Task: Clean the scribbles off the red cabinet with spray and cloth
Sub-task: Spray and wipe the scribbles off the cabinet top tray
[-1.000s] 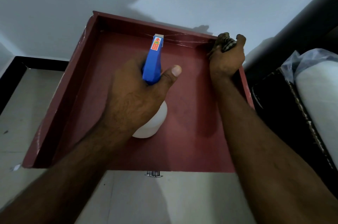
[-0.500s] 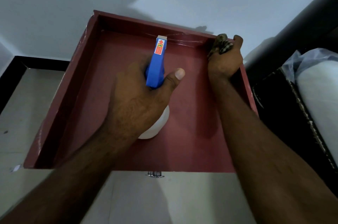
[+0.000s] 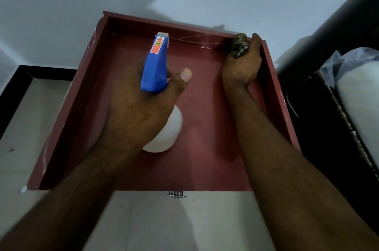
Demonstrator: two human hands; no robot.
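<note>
1. Knob (image 3: 177,194) of bright metal shows just below the near edge of the red cabinet (image 3: 205,160), which is seen from above as a flat floor with raised walls.
2. Over the middle of that floor, the left hand (image 3: 133,113) is wrapped round the neck of the spray bottle (image 3: 155,66), with the thumb lying along the right side. The nozzle points at the far wall, probably so the mist lands on the marks there. The trigger finger is hidden.
3. In the far right corner, the right hand (image 3: 242,66) clenches a bunched, patterned cloth (image 3: 240,45) against the wall, seemingly placed to wipe along it.
4. Pale scribbles (image 3: 196,38) run along the far wall between nozzle and cloth, not yet cleaned off.
</note>
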